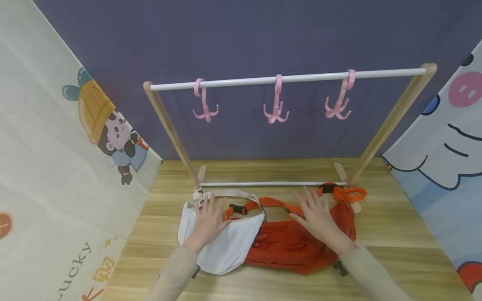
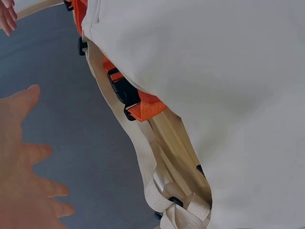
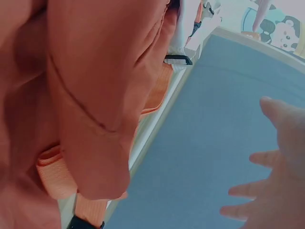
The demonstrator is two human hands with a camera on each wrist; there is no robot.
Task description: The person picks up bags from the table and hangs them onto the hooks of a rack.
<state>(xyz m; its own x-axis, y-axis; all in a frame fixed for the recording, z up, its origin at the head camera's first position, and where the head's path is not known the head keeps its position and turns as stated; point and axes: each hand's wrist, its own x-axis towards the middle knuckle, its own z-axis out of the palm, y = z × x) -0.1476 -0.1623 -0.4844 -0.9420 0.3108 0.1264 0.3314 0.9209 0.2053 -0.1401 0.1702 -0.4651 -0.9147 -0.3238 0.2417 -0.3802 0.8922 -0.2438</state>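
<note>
A white waist bag (image 1: 231, 246) lies on the wooden table, its pale strap (image 2: 138, 148) looped along the far side. Beside it on the right is a rust-red waist bag (image 1: 290, 246) with an orange strap (image 1: 276, 202) and black buckles (image 2: 125, 90). My left hand (image 1: 206, 223) is over the white bag with its fingers spread. Over the right part of the red bag is my right hand (image 1: 320, 219), fingers also spread. Both wrist views show a gap between hand and bag, and neither hand holds anything.
Behind the bags stands a rack with wooden legs (image 1: 391, 119) and a white top rail (image 1: 312, 77). Three pink hooks hang from it: left (image 1: 206, 112), middle (image 1: 276, 113) and right (image 1: 339, 108). A lower white bar (image 1: 263, 184) crosses near the table. Printed cloth walls flank the table (image 1: 395, 234).
</note>
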